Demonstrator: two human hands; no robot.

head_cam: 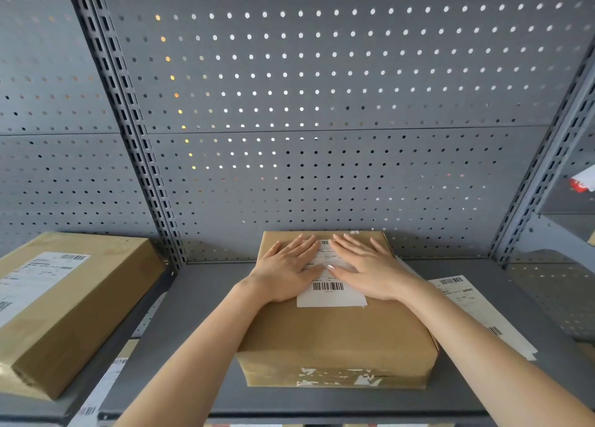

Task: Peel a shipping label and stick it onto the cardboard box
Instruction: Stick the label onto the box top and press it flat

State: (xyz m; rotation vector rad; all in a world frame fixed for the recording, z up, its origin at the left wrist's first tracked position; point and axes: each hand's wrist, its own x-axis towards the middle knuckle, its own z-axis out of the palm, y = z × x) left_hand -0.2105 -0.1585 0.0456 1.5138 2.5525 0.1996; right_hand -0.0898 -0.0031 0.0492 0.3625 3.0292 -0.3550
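Brown cardboard, a little worn at the near edge, makes up the box [335, 339] that sits on the grey metal shelf [199, 346] in front of the person. On its top face lies the white shipping label [331, 293], with a barcode at its near end, and it looks already stuck down. Both hands lie flat over the far part of it. The left hand [286, 272] has straight fingers spread on the left half, and the right hand [370, 269] lies the same way on the right half, its thumb reaching toward the middle. Neither hand makes a grip on anything; the palms only press.

I judge the label to be thin, light and limp, a paper that creases easily and holds fast once the glue side meets the cardboard. So it is better handled by its edges or a corner before sticking, and after that only smoothed with flat fingers from the middle outward. The near corners seem flat, though the far edge is hidden under the hands, so I cannot say if it is fully down.

The box seems stiff enough to take the pressure, but its top may be slightly soft, and torn white remains of paper show on its front side.

To the right of the box, a sheet with printed labels [476, 310] lies on the shelf. Another labelled box [64, 301] rests on the neighbouring shelf to the left, and a perforated grey back panel [322, 105] rises behind.
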